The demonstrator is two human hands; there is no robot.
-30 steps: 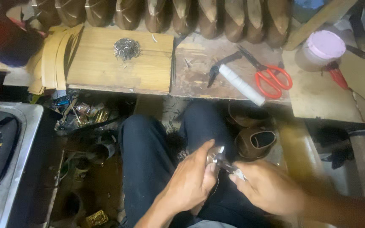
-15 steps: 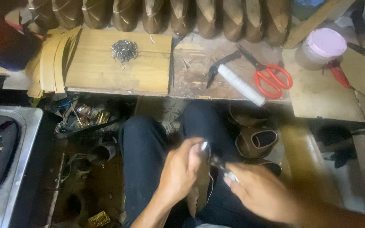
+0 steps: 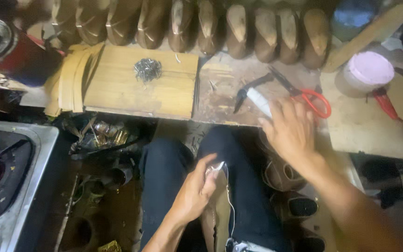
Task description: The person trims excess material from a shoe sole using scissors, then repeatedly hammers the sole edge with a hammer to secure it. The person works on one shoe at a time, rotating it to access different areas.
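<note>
- Broadly, the desk [image 3: 360, 126] runs across the top of the view, its worn surface carrying a pale wooden board [image 3: 141, 86] on the left side
- Along the far edge of the desk stands a row of tan shoe lasts [image 3: 201, 23], packed side by side
- At lower left sits a metal gas stove [image 3: 10, 186], its black burner showing
- Both legs in dark trousers [image 3: 164, 172] reach from the bottom edge toward the desk
- The right hand [image 3: 290, 130] is stretched out over the near edge of the desk, fingers spread wide and holding nothing, its fingertips on or just above the white handle of a hammer [image 3: 255, 95]
- The left hand [image 3: 197, 191] rests between the knees, its grip closed on a brown leather piece [image 3: 220, 210] with a pale edge; the piece hangs down over the lap
- Red-handled scissors [image 3: 311, 100] lie just beside the right hand, blades pointing away to the left
- A round pink lid [image 3: 368, 69] sits on a tub to the right of the scissors
- A small heap of grey nails [image 3: 147, 70] lies on the wooden board, well apart from both hands
</note>
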